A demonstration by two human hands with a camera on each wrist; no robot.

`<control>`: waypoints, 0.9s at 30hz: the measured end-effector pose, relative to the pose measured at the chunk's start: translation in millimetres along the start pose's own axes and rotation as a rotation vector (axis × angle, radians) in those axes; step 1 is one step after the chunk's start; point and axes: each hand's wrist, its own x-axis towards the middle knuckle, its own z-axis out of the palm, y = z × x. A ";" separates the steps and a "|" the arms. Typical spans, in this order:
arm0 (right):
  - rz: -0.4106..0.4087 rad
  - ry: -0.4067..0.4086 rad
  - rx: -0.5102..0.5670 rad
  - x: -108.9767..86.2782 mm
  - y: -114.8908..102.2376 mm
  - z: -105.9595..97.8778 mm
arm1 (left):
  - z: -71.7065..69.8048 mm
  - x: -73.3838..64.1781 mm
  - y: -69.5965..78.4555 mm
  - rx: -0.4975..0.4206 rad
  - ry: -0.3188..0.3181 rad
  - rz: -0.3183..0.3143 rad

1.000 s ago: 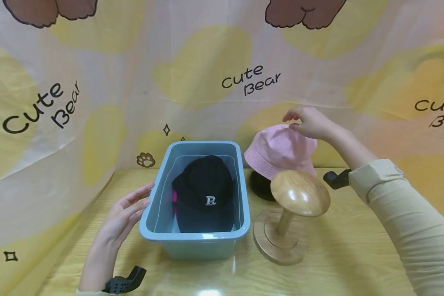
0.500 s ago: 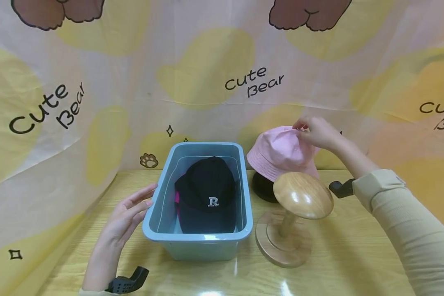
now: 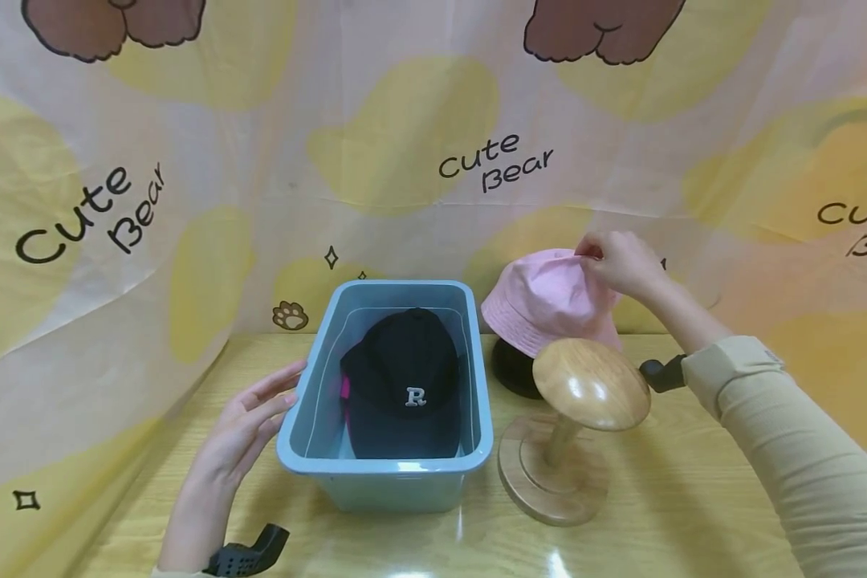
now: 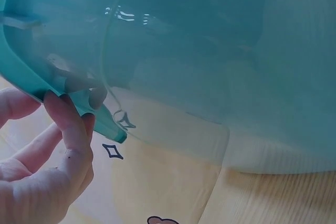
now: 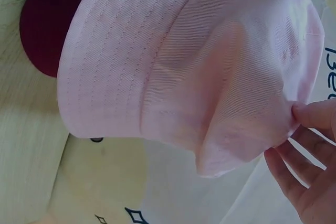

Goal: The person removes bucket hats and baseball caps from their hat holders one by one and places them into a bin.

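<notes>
A pink bucket hat (image 3: 545, 293) sits at the back right over a dark rounded thing (image 3: 514, 369), mostly covered. My right hand (image 3: 624, 261) pinches the top of the hat's crown between thumb and fingers; in the right wrist view the cloth (image 5: 231, 77) is creased near the fingertips. My left hand (image 3: 242, 429) rests its fairly straight fingers against the left rim of a blue plastic bin (image 3: 390, 486). Within that bin lies a black baseball cap (image 3: 405, 361) with a silver letter R, brim toward me. From the left wrist the fingertips (image 4: 58, 103) are seen touching the bin's rim.
A wooden hat stand (image 3: 591, 384), mushroom-topped on a round base, stands right of the bin and in front of the pink hat. Behind everything hangs a printed cloth (image 3: 405, 144). The tabletop (image 3: 694, 498) is wood-grained.
My right hand came down onto the pink hat's crown and its fingers closed on the cloth. My left hand stayed at the bin's rim. The view shifted slightly.
</notes>
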 end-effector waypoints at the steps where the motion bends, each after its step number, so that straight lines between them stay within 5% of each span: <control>1: -0.003 0.006 -0.001 0.0 0.3 -0.2 | 0.0 -0.3 0.0 -0.001 0.000 0.000; 27: -0.069 0.078 0.088 2.7 -4.7 -15.4 | -1.1 -2.8 0.7 -0.005 -0.009 0.007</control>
